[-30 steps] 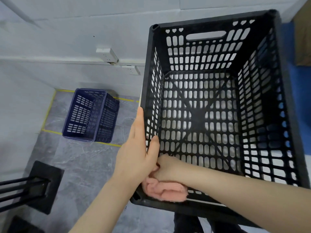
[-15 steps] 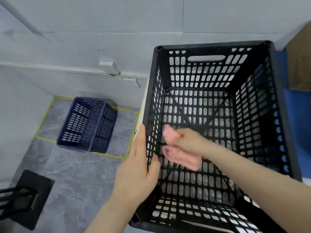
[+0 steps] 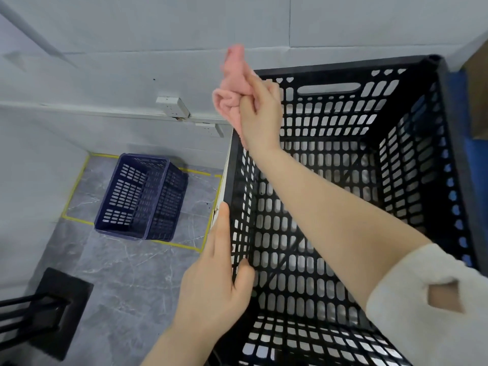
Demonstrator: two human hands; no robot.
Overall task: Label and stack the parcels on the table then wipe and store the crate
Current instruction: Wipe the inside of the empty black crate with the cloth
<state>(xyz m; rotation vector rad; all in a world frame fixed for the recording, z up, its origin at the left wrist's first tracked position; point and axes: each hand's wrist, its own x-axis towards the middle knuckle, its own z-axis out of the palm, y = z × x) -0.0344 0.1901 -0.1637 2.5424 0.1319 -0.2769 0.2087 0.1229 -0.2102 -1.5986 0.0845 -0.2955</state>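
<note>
Pink cloth (image 3: 232, 91) bunches in my right grip (image 3: 260, 112), clenched round it above the black crate's (image 3: 343, 66) 11 o'clock corner. My left grip (image 3: 219, 283) clamps the crate's 9 o'clock wall, thumb inside. I should brace that wall firmly and spread the cloth flat along the rim. Half a second ago the cloth was lower, against the inner wall.

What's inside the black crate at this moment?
Only the person's right forearm crosses the black crate; nothing loose shows on its slotted floor. The right hand grips the pink cloth above the far left corner. The forearm and sleeve cover the near right part.
</note>
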